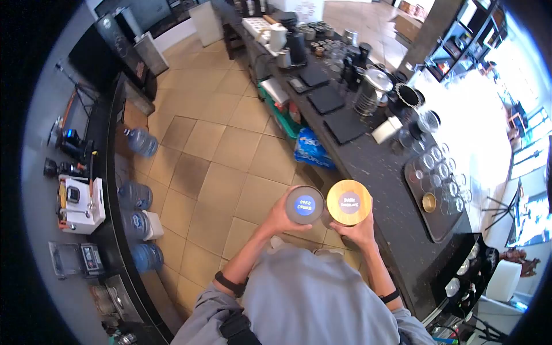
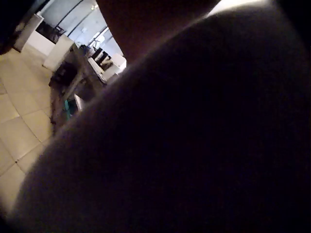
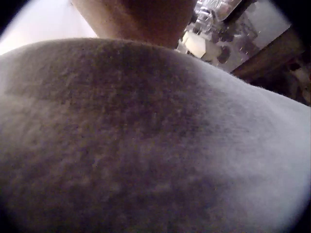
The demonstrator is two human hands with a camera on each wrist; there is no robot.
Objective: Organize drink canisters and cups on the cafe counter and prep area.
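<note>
In the head view my left hand (image 1: 279,218) grips a jar with a dark lid (image 1: 296,214), whose round blue label reads "Oreo crumb". My right hand (image 1: 361,231) holds a second jar with a light wooden lid (image 1: 349,217); its brownish label reads "dark chocolate". Both are held side by side in front of the body, lids facing up, the rims close together. The lids hide the jars' bodies. Grey cloth (image 2: 184,145) fills most of the left wrist view, and a grey shirt (image 3: 121,136) covers most of the right, so neither shows the hands' work.
A dark counter (image 1: 379,184) runs along the right, bearing black flat scales (image 1: 326,99), a French press (image 1: 374,89) and a tray (image 1: 440,227) of glasses. Several blue water jugs (image 1: 141,142) stand on the tiled floor at the left, beside another dark counter (image 1: 109,230).
</note>
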